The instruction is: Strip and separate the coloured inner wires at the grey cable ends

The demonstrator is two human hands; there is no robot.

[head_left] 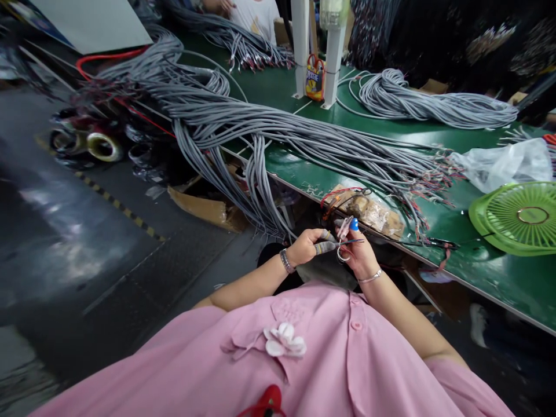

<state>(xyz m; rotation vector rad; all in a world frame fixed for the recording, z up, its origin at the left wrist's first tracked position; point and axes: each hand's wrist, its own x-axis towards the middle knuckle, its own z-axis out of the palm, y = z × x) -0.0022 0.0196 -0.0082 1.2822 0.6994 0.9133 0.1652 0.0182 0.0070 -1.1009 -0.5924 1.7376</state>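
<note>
In front of my body, my left hand (304,245) is closed, thumb and fingers pinching the end of a grey cable; grey coverings sit on its fingertips. Thin coloured wires (354,241) fan out from that end towards the right. My right hand (361,253), with a blue cover on the thumb, closes on these wires. A pale curved loop hangs at its palm; I cannot make out what it is. Just beyond both hands, at the table edge, lies a brown block wrapped in clear tape (369,211).
A long bundle of grey cables (278,124) runs along the green table (490,278), some drooping over its edge. A green fan (532,215) and a plastic bag (508,162) are at the right. Coiled cable (391,95) lies behind. White posts (300,52) rise from the table. Another person stands opposite.
</note>
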